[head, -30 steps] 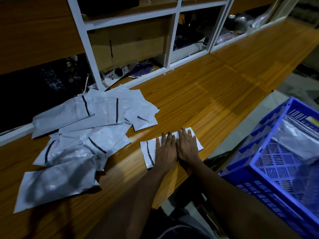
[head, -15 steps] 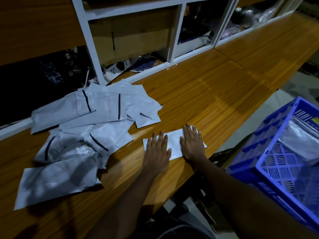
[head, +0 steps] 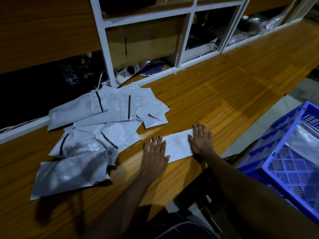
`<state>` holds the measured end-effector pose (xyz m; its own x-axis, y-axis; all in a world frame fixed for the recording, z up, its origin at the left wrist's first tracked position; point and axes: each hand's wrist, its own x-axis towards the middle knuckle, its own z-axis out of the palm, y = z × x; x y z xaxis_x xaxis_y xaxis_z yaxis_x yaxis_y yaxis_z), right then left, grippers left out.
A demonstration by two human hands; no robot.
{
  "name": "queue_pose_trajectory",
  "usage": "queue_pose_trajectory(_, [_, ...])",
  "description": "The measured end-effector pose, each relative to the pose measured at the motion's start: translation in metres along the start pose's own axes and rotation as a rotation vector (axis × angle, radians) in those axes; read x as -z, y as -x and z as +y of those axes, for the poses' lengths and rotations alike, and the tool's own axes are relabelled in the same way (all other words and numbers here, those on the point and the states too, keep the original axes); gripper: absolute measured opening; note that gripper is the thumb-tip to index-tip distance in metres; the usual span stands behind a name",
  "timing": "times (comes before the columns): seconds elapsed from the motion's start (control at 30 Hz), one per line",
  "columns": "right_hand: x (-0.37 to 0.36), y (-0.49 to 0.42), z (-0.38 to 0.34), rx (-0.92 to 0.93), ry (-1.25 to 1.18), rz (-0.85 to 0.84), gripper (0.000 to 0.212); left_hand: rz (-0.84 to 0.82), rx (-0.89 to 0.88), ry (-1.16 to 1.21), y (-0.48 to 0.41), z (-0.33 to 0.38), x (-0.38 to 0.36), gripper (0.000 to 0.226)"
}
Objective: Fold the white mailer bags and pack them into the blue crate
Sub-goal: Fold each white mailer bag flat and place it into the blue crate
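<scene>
A folded white mailer bag [head: 177, 145] lies flat near the front edge of the wooden counter [head: 224, 94]. My left hand [head: 155, 154] presses its left end with straight, spread fingers. My right hand [head: 201, 141] presses its right end the same way. A loose pile of white mailer bags [head: 96, 131] with black strips lies to the left on the counter. The blue crate [head: 283, 157] stands at the right, below the counter edge, with a clear plastic bag [head: 303, 142] inside.
A white-framed shelf unit [head: 186, 37] runs along the back of the counter, holding a power strip [head: 129, 72], cables and dark items. Bare counter stretches to the far right. A dark bag [head: 179, 228] sits below the counter near my legs.
My hands have slid apart along the mailer bag, left hand to its left end and right hand to its right end. The view has shifted a little.
</scene>
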<state>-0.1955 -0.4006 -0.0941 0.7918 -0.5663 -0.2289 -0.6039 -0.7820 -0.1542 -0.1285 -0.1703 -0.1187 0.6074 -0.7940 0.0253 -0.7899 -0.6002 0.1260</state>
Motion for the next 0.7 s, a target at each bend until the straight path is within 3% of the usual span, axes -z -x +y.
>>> queue_pose_trajectory(0.13, [-0.02,0.036,-0.018,0.092,-0.005,0.095,0.082,0.026,-0.03,-0.06,-0.002,0.004,0.008,0.057])
queue_pose_trajectory(0.23, [-0.041,0.047,-0.023,0.063,0.091,0.059,0.074,0.058,-0.019,-0.079,-0.008,0.011,0.009,0.056])
queue_pose_trajectory(0.37, [-0.029,0.047,-0.03,-0.012,-0.044,0.154,0.065,0.037,-0.009,-0.071,-0.022,0.033,0.01,0.058])
queue_pose_trajectory(0.47, [-0.02,0.05,-0.036,0.123,-0.167,0.212,0.059,-0.026,-0.053,-0.018,-0.031,0.046,0.005,0.068])
queue_pose_trajectory(0.57, [-0.027,0.057,-0.031,0.316,-0.069,0.179,0.057,-0.061,-0.061,0.045,-0.031,0.047,0.0,0.071])
queue_pose_trajectory(0.7, [-0.031,0.048,-0.017,0.308,-0.028,0.125,0.078,0.088,-0.118,0.07,-0.027,0.036,-0.01,0.052])
